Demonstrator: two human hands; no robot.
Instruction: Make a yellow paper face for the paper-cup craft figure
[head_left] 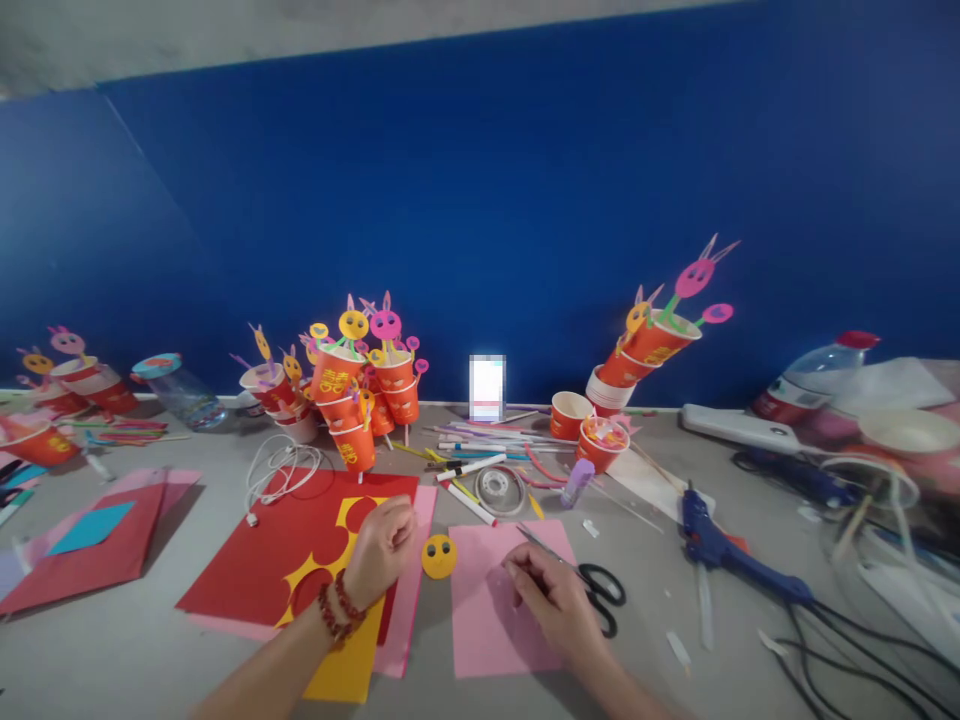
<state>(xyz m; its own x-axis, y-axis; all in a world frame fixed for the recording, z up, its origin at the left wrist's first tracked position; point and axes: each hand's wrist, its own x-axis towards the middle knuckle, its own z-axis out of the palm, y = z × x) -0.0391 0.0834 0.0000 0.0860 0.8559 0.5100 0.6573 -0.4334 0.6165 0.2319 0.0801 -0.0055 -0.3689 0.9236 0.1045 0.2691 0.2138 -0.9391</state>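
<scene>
My left hand [384,545] is curled into a fist above the yellow paper [349,665] with round holes cut in it; whatever the fist may hold is hidden. Fingers bent and pressed together, my right hand [551,600] hovers over or rests on a square of pink paper [480,640]; its fingertips hide anything small between them. Between the hands lies a yellow paper disc [439,557] with two dark eyes. Black-handled scissors [611,585] lie beside my right hand, their blades partly behind it.
Red paper [232,560] lies under the yellow sheet. Orange paper cups [352,450] with paper-faced figures stand at the back left, and more cups [652,345] lean at the back right. A tape roll [501,490], a purple glue stick [577,485] and a blue glue gun [742,565] lie around.
</scene>
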